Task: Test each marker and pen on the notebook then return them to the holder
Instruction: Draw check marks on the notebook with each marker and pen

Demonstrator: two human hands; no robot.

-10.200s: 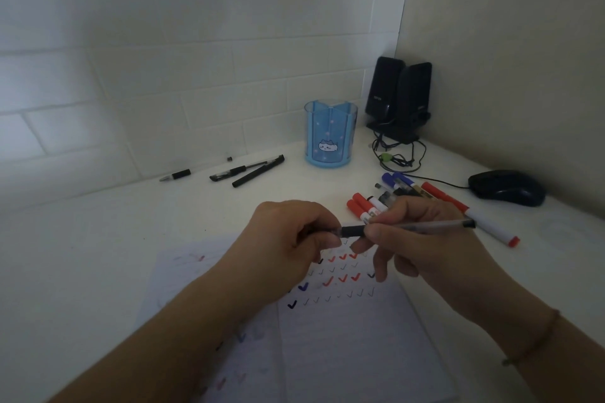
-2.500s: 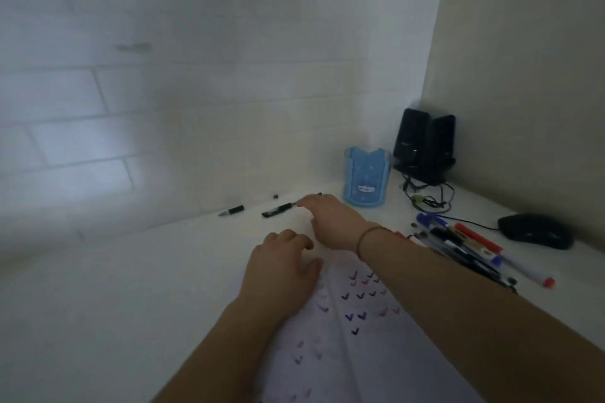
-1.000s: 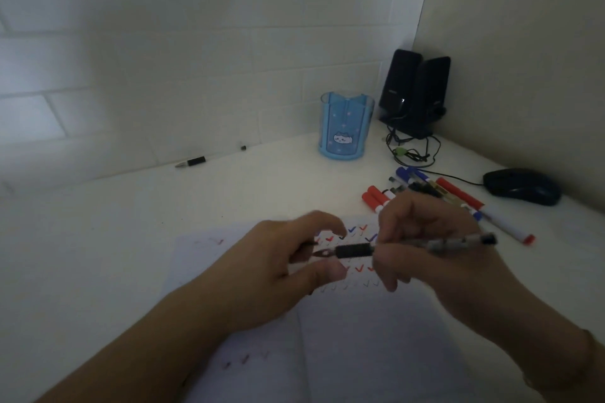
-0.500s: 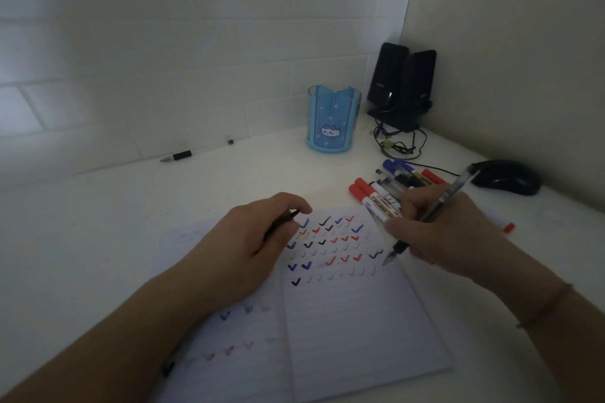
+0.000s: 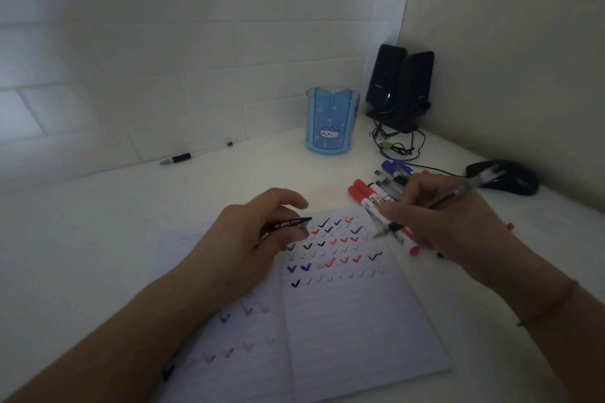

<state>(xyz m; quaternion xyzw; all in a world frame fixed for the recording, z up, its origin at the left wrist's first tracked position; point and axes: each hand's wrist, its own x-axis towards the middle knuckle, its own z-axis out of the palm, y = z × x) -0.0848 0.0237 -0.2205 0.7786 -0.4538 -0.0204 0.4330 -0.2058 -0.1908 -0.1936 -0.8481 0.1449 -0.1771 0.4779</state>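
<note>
An open lined notebook lies in front of me, its top rows filled with red, blue and black tick marks. My right hand grips a clear-barrelled pen, tip down just above the page's upper right edge. My left hand rests on the left page and pinches the pen's black cap. A pile of red and blue markers and pens lies right of the notebook, partly hidden by my right hand. The blue holder with a cat picture stands at the back.
A lone pen lies near the back wall on the left, with a small black cap beside it. Two black speakers with tangled cables stand in the corner. A black mouse sits at the right.
My right hand has moved the pen tip up the page, from beside the black mark to the top right rows. My left hand still pinches the cap.
</note>
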